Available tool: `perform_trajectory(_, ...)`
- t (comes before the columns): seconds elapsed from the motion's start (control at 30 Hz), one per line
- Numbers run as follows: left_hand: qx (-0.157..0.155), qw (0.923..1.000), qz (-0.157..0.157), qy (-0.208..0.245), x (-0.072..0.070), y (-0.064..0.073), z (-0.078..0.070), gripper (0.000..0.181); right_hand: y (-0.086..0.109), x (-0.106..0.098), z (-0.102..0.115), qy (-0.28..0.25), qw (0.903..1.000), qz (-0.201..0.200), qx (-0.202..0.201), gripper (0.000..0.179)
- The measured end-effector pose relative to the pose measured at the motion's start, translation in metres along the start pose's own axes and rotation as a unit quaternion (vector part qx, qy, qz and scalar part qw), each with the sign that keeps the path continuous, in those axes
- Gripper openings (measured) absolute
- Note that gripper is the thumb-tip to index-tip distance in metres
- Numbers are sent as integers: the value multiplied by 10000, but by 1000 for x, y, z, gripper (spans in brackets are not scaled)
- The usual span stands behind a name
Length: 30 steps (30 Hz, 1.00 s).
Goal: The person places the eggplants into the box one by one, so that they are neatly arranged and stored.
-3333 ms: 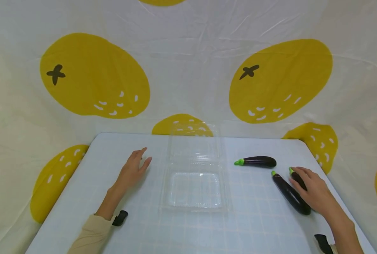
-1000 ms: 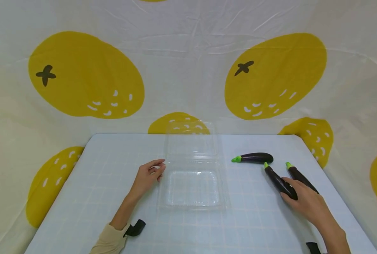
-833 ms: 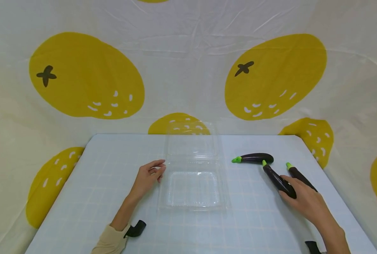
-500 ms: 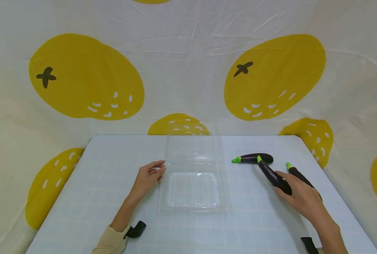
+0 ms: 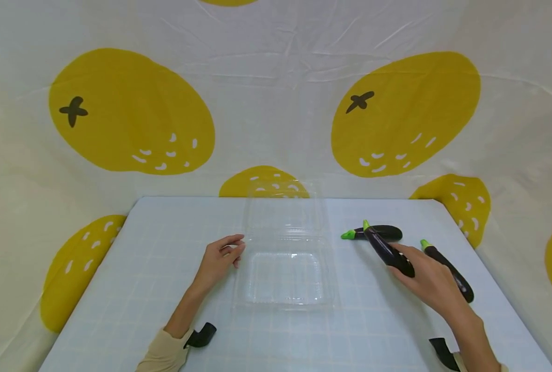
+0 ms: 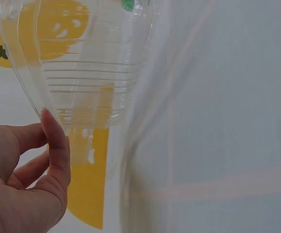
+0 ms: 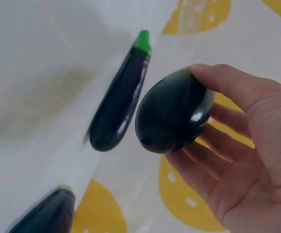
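My right hand (image 5: 426,276) grips a dark purple eggplant (image 5: 387,250) with a green stem end, thumb on one side and fingers on the other. In the right wrist view the held eggplant (image 7: 172,114) points its round end at the camera. Behind it a second eggplant (image 5: 387,232) lies sideways, partly covered by the held one. A third eggplant (image 5: 450,271) lies right of the hand. My left hand (image 5: 217,261) pinches the left edge of a clear plastic container (image 5: 282,305), near its hinge. In the left wrist view the fingertips meet the container's rim (image 6: 26,92).
The container's lid (image 5: 282,214) stands raised at the back, near the table's far edge. A pale checked cloth covers the table (image 5: 201,336). Behind it hangs a white sheet (image 5: 276,113) printed with large yellow fruit.
My right hand has left the rightmost eggplant, taken the one beside it, and carried it left and up. My left hand has moved right to the container's edge and stayed there.
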State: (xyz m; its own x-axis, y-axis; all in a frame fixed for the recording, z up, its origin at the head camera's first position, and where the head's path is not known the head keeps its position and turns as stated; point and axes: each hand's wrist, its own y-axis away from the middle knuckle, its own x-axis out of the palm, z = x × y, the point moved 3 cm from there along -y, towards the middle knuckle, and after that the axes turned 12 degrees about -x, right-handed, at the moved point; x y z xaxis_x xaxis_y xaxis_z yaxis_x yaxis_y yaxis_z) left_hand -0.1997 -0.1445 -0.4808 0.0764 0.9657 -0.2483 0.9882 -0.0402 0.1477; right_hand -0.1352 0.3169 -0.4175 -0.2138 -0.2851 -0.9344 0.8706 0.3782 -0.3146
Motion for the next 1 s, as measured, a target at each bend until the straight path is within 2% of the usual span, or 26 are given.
perform_trajectory(0.4, -142, 9999, -66, -27, 1, -1, 1, 37, -26, 1, 22, -133, 9964, -410, -725, 56)
perform_trajectory(0.67, -158, 9999, -17, 36, 1, 1, 0, 37, -44, 5, 40, -231, 9929, -438, -1086, 55)
perform_trajectory(1.0, -231, 9997, -10, -7, 1, 3, -3, 37, -60, 10, 59, -471, 9912, -220, -1220, 55)
